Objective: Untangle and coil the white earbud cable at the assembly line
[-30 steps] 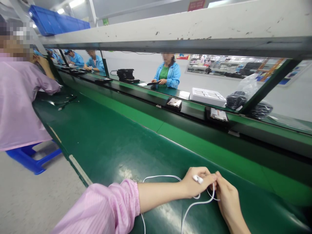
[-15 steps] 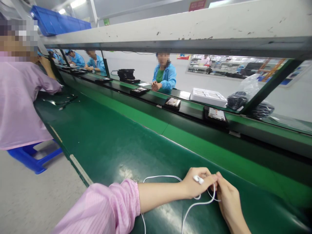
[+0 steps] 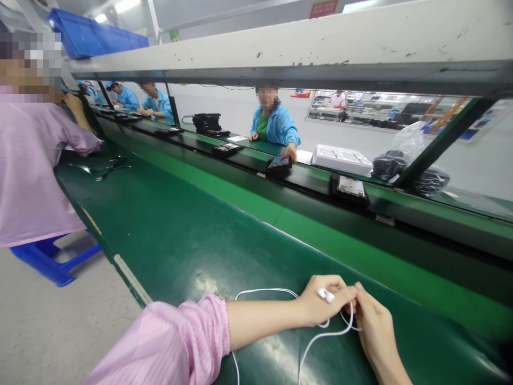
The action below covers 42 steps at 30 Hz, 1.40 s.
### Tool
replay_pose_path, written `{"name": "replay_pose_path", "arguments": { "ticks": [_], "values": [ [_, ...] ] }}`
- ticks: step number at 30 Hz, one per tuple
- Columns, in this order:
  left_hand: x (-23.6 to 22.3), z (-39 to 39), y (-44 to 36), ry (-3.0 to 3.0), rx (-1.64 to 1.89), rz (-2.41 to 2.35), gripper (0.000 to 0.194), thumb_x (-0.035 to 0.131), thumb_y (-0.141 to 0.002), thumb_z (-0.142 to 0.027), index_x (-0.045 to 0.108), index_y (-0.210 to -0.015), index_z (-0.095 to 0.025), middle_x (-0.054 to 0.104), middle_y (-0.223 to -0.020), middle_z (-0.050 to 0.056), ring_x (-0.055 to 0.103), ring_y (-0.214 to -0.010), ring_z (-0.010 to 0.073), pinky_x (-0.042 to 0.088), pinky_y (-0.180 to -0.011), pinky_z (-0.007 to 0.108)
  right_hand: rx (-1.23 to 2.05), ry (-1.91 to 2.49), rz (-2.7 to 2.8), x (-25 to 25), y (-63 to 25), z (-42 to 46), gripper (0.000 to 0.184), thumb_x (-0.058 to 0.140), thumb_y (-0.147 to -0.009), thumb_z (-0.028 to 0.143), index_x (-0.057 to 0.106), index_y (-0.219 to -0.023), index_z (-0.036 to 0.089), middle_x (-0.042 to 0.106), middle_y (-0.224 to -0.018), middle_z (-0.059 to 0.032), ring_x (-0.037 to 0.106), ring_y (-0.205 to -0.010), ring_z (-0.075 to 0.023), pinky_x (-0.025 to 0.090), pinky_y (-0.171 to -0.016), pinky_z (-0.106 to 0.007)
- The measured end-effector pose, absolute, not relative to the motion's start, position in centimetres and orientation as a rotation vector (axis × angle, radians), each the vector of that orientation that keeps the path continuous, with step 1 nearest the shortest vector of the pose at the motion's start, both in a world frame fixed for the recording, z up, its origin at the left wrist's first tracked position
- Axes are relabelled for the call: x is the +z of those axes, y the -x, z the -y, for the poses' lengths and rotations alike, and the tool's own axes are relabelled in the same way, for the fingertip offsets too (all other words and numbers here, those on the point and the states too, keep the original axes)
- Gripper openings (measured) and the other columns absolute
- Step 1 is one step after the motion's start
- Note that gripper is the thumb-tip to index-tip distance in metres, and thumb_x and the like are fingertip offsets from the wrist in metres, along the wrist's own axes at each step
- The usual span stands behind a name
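White wired earphones [image 3: 328, 335] run through both of my hands, with loops of the thin cord lying on the green bench. An earbud-shaped white end [image 3: 326, 295] rests on the back of my left hand [image 3: 315, 308], by the thumb. That hand is closed, thumb and fingers pinching the cord. My right hand [image 3: 375, 323] is closed too, its fingertips meeting those of the left. The exact spot they pinch is hidden behind the fingers.
Beyond the green bench [image 3: 180, 230] a dark conveyor [image 3: 308, 181] carries black trays with devices [image 3: 350, 188]. Across it sits a co-worker in blue [image 3: 280, 123], near a white box [image 3: 341, 159]. At left is a person in pink [image 3: 36, 160]. A shelf beam [image 3: 280, 51] spans overhead.
The co-worker across the conveyor has reached out a hand to a black tray, where a bluish surface now shows. Trays have shifted slightly left. My hands have hardly moved.
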<state>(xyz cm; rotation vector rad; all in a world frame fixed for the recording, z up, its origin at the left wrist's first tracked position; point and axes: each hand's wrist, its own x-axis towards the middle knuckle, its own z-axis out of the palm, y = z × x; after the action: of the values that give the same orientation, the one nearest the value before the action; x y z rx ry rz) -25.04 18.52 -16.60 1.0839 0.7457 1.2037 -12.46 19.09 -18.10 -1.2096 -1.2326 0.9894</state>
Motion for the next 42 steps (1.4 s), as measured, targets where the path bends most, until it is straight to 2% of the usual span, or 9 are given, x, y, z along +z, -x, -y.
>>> {"name": "replay_pose_path", "arguments": {
  "ticks": [5,23,42],
  "values": [
    [-16.55,-18.53,25.01,-1.091,1.209,-0.742,0.058,0.064,-0.065,-0.074,0.050,-0.061,-0.018,0.055,-0.059,0.000,0.051,-0.056,0.0109,0.042,-0.061,0.027,0.988,1.224,1.220,-18.00,12.55,-19.07,0.065,0.073,-0.061,0.077,0.048,-0.047,0.019,0.045,-0.048,-0.0011,0.038,-0.047,-0.0139,0.033,-0.044,-0.027],
    [-16.12,-18.36,25.14,-1.094,1.209,-0.731,0.063,0.062,-0.062,-0.079,0.049,-0.060,-0.018,0.055,-0.059,0.000,0.051,-0.056,0.0110,0.042,-0.060,0.027,0.999,1.226,1.229,-18.00,12.45,-19.00,0.065,0.072,-0.063,0.077,0.048,-0.047,0.019,0.044,-0.048,-0.0010,0.038,-0.047,-0.0138,0.031,-0.044,-0.027],
    [-16.38,-18.47,25.10,-1.103,1.203,-0.742,0.061,0.062,-0.063,-0.078,0.049,-0.060,-0.018,0.055,-0.060,0.000,0.051,-0.056,0.0110,0.041,-0.059,0.026,1.000,1.215,1.223,-18.02,12.54,-19.09,0.064,0.073,-0.062,0.077,0.048,-0.049,0.019,0.044,-0.048,-0.0002,0.038,-0.046,-0.0135,0.032,-0.044,-0.026]
  ]
}}
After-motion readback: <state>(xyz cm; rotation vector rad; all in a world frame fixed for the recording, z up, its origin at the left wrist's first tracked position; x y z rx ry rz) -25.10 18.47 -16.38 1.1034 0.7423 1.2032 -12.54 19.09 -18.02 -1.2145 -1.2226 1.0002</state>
